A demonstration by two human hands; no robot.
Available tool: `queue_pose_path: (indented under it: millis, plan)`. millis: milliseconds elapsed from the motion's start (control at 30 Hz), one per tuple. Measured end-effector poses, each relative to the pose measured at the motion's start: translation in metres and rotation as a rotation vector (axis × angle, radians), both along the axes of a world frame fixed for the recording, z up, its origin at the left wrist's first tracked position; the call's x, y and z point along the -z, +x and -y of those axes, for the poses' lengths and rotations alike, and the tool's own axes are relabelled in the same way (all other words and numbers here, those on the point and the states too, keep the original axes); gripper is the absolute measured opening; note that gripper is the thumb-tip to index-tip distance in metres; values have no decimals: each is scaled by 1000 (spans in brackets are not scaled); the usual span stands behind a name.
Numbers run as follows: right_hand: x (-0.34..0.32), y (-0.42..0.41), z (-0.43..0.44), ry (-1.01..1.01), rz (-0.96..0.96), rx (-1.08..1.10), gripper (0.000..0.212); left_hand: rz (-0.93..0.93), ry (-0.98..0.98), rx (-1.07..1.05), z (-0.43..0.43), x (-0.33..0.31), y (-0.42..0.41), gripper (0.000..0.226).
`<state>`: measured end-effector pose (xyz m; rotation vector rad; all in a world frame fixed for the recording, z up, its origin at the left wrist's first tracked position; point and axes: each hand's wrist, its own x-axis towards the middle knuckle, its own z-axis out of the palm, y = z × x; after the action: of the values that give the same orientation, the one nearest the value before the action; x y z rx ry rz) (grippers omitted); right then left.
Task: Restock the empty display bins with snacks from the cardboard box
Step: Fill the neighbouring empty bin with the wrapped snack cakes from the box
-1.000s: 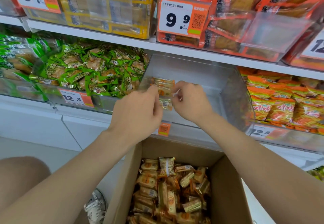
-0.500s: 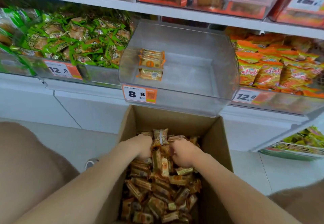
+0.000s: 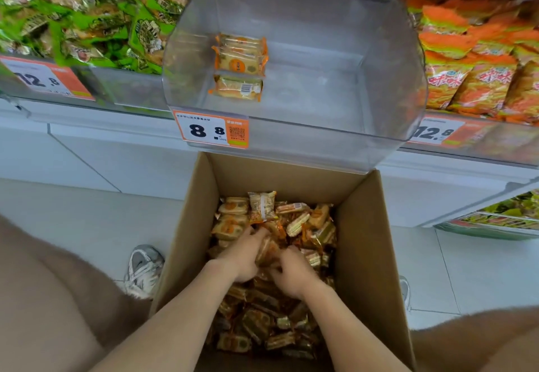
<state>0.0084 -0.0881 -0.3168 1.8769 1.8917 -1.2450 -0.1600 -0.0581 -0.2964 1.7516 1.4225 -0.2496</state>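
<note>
Head view: both hands are sunk in the heap of small orange-wrapped snack packets (image 3: 291, 220) inside the open brown cardboard box (image 3: 364, 255). The left hand (image 3: 245, 256) curls its fingers round a single packet (image 3: 267, 251), which lies between the two hands with its long axis pointing away toward the shelf. The right hand (image 3: 291, 274) digs into the heap, too blurred to tell its grasp. A few bin packets (image 3: 239, 56) lie crosswise at the left of the clear plastic display bin (image 3: 335, 86).
</note>
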Motion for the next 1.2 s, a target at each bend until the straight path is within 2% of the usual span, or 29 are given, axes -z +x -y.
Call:
queue_pose_path:
  millis: [67, 133, 200, 267, 367, 433, 467, 600, 667, 767, 900, 1100, 1200]
  plan:
    - [-3, 8, -3, 38, -90, 131, 10, 24, 16, -64, 0, 1, 4, 79]
    - [-20, 15, -4, 45, -160, 241, 8, 41, 47, -130, 2, 3, 7, 65]
    - [-29, 26, -5, 28, -211, 350, 24, 53, 77, -194, 5, 4, 10, 51]
    - [-37, 36, -6, 22, -249, 463, 45, 107, 48, -281, 4, 1, 8, 48]
    - [-51, 48, -9, 29, -364, 612, 79, 204, 6, -505, -1, -11, 4, 36]
    - [-65, 52, -12, -4, -497, 673, 88, 298, -76, -641, -6, -27, 1, 23]
    - [-73, 52, -13, -27, -532, 681, 85, 343, -144, -681, -7, -34, -2, 25]
    - [-100, 52, -12, 26, -585, 678, 39, 476, -285, -724, -3, -61, -7, 40]
    - [-114, 54, -12, 89, -604, 657, 31, 584, -315, -755, 2, -78, -7, 38]
    - [-141, 55, -13, 121, -609, 564, 33, 626, -291, -726, 5, -100, -12, 36]
    - [-176, 53, -14, 94, -723, 493, 62, 685, -244, -698, 7, -136, -25, 32]
    - [-230, 36, -6, 195, -780, 353, 52, 895, -179, -631, 14, -191, -32, 29]
    - [-253, 25, 1, 393, -733, 242, 49, 985, -135, -594, 16, -216, -30, 32]
